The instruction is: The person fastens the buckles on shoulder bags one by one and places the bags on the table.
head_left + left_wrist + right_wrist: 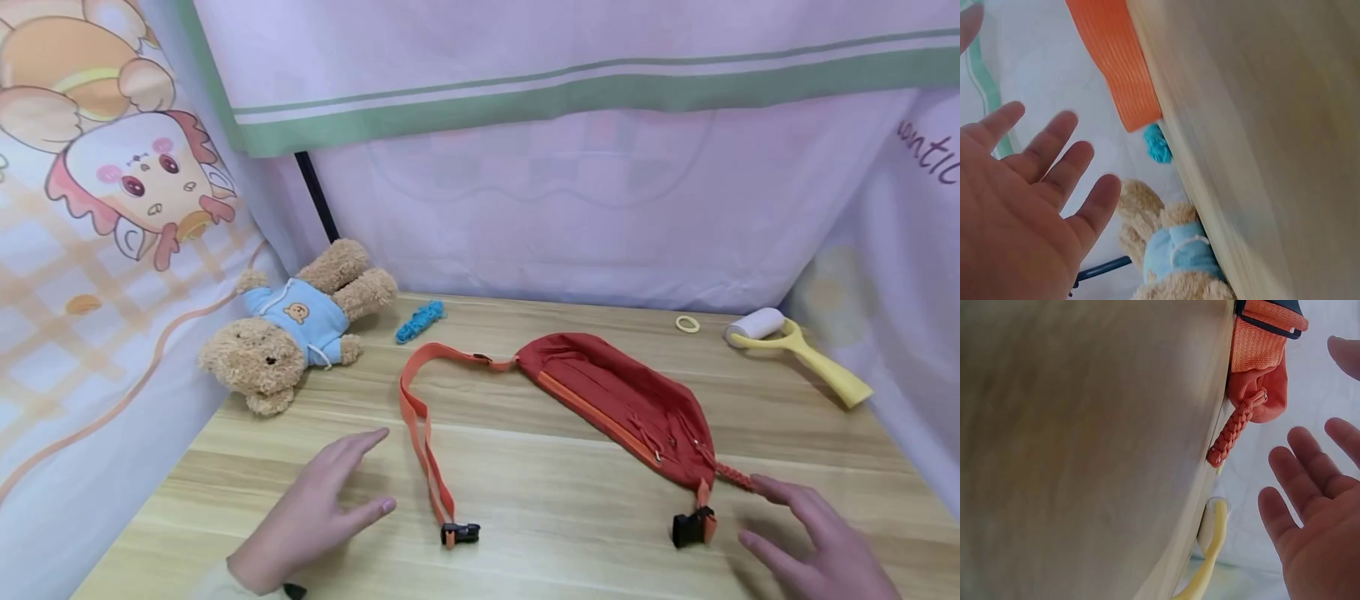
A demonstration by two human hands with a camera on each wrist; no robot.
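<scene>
A red waist bag (618,404) lies on the wooden table, its orange zip facing the near side. From its left end an orange strap (412,404) loops toward me and ends in a black buckle half (461,533). The other buckle half (692,528) hangs at the bag's right end, beside a braided red cord (1230,434). My left hand (318,508) hovers left of the strap, fingers spread and holding nothing. My right hand (817,533) is near the cord at the right, fingers extended; its palm shows bare in the right wrist view.
A teddy bear (315,321) in a blue top lies at the back left, next to a blue twisted bundle (421,322). At the back right are a yellow ring (687,324) and a yellow-handled lint roller (802,346). Printed fabric (525,217) hangs around the table.
</scene>
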